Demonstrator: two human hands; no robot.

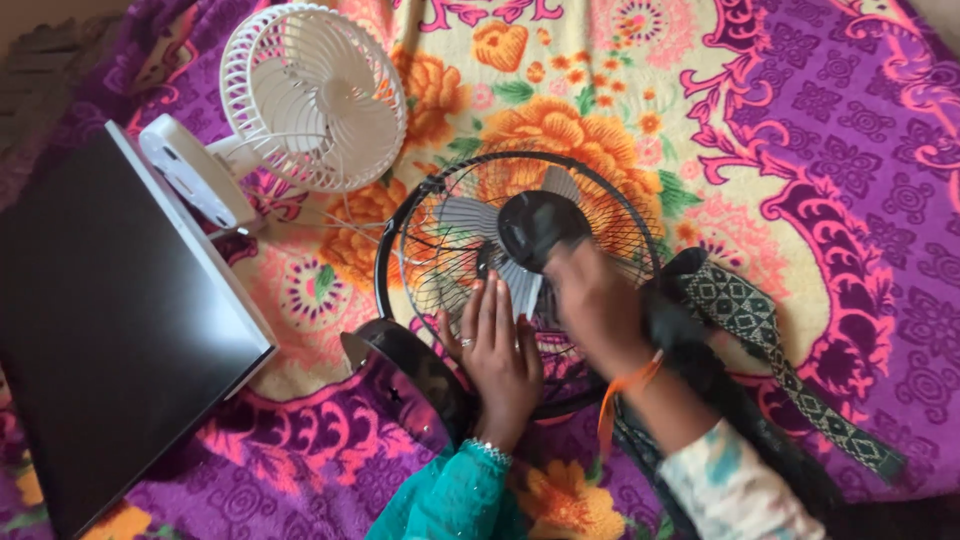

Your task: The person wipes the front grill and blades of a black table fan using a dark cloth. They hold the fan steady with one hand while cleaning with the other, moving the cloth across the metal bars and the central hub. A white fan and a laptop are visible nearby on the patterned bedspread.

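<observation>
1. Nearest the camera, our left hand (497, 358), teal-sleeved and wearing a ring, lies flat with fingers extended and unclenched on the wire grille of the black fan (520, 275), grasping nothing.
2. Our right hand (598, 305), blurred, rests over the grille just below the fan's dark hub; we cannot tell whether its fingers are curled or released. An orange thread circles the wrist.
3. The black fan lies face-up at centre, its base (400, 365) towards us, touching the bedspread.
4. Risk, as we judge it: fingertips pressing between the wires could catch on the grey blades; the loose thread or the dark patterned scarf (760, 340) beside the grille could snag in it; the soft bedding could let the fan tip under uneven pressure.
5. Left to right: a dark flat panel with a white edge (120, 320); a white fan (310, 95) on its side, just beside the black one; the scarf.
6. The surface is a purple, yellow and orange floral bedspread (820, 150); little of the room shows.
</observation>
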